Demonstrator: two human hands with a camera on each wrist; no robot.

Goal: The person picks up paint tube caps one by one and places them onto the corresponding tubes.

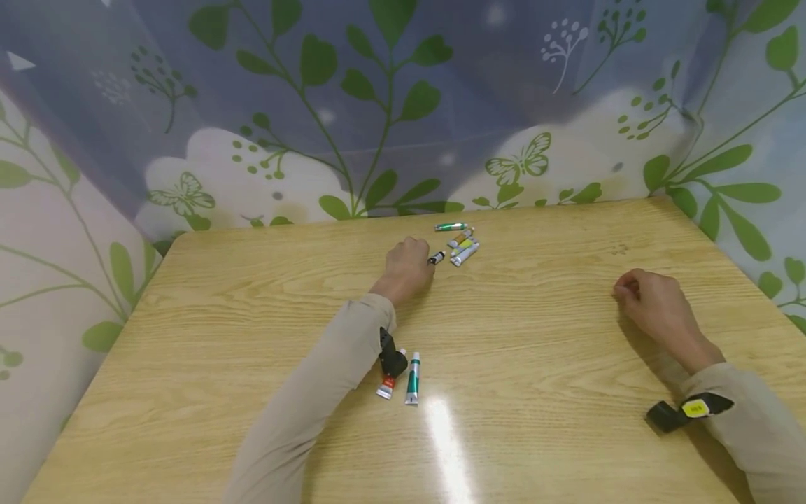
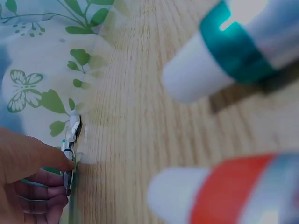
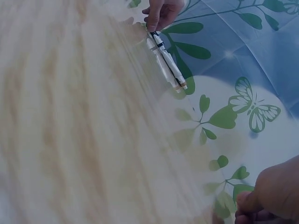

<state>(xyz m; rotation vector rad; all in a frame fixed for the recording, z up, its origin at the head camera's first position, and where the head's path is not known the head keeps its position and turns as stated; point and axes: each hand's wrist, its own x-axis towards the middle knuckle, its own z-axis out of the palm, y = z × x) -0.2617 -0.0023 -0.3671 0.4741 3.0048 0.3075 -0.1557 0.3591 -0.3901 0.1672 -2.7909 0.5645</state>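
My left hand [image 1: 408,268] pinches a small black-and-silver paint tube [image 1: 437,258] between thumb and fingers, toward the back of the table. Just right of that tube is a loose cluster: a brown-banded tube [image 1: 460,239], a yellow-banded tube [image 1: 463,246] and a silver-white tube [image 1: 465,254]. Behind them lies a green tube [image 1: 450,227]. My right hand [image 1: 658,304] rests at the right side of the table, fingers loosely curled with nothing visible in them. In the right wrist view it shows partly at the lower right corner.
Under my left forearm a red-banded tube [image 1: 386,387] lies partly hidden by the wrist camera, beside a teal-banded tube [image 1: 413,379]. Their white caps loom large in the left wrist view. A printed leaf-and-butterfly cloth [image 1: 390,154] hangs along the back edge of the wooden table [image 1: 535,336].
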